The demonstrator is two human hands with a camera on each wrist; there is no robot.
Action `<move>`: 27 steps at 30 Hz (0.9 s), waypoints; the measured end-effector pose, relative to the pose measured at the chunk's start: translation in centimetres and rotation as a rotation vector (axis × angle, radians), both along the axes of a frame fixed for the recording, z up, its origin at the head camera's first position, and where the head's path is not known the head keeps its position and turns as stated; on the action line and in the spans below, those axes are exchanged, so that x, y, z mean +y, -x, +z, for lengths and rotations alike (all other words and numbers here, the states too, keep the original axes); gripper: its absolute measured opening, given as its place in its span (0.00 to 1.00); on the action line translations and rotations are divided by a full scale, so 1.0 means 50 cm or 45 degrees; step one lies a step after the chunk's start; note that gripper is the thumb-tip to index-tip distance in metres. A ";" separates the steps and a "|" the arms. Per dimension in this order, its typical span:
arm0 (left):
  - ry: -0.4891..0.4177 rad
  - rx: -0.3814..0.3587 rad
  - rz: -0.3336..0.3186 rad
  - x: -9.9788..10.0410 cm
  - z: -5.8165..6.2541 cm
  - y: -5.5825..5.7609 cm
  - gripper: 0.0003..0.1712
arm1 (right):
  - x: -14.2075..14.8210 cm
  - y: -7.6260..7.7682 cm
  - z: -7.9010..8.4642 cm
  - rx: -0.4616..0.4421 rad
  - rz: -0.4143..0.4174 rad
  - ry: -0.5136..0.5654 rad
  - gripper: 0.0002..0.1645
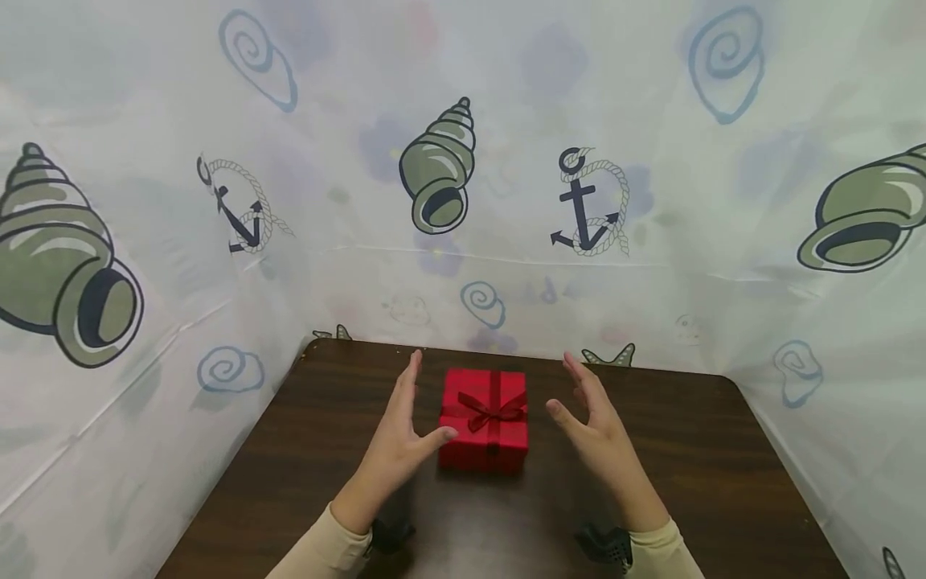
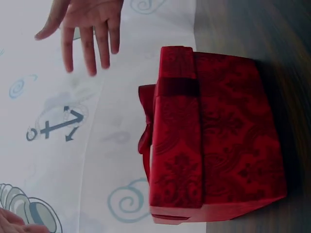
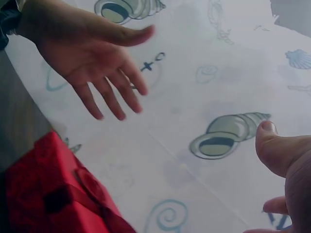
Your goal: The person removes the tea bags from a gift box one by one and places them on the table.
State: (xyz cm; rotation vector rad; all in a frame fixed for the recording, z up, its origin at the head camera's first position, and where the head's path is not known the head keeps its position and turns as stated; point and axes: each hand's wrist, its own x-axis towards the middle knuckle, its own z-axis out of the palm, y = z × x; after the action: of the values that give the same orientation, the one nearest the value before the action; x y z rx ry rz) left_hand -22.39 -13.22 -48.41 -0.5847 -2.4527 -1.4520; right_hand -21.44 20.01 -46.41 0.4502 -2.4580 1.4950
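Note:
A red gift box [image 1: 477,446] with a dark red ribbon and bow [image 1: 492,412] on its lid stands upright on the table between my two hands. My left hand [image 1: 396,438] is raised on its left side, fingers straight and thumb pointing toward the box's front left edge. On the other side my right hand [image 1: 596,434] is held up with fingers extended and thumb spread, a gap between it and the box. Both palms face inward, and neither hand holds anything. In the left wrist view the box [image 2: 233,131] shows a patterned side and a separate lid rim.
The dark brown wooden table [image 1: 304,450] has rounded far corners. White cloth [image 1: 347,281] printed with shells and anchors hangs behind it and along both sides. Dark straps with devices [image 1: 606,545] sit at both wrists, by the cream sleeves [image 1: 325,547].

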 end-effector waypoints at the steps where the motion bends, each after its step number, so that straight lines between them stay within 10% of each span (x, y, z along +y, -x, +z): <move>1: 0.001 0.003 -0.004 0.005 -0.002 0.000 0.71 | -0.004 0.002 -0.003 0.007 0.009 0.003 0.48; 27: 0.040 -0.235 -0.005 0.033 -0.078 0.032 0.73 | -0.071 0.026 -0.095 -0.224 0.159 -0.026 0.68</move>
State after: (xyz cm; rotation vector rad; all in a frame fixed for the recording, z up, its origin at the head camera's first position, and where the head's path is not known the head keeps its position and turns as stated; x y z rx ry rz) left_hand -24.01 -11.59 -52.32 -0.4818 -2.6196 -1.5344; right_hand -22.73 16.44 -51.15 0.5045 -2.6252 1.6229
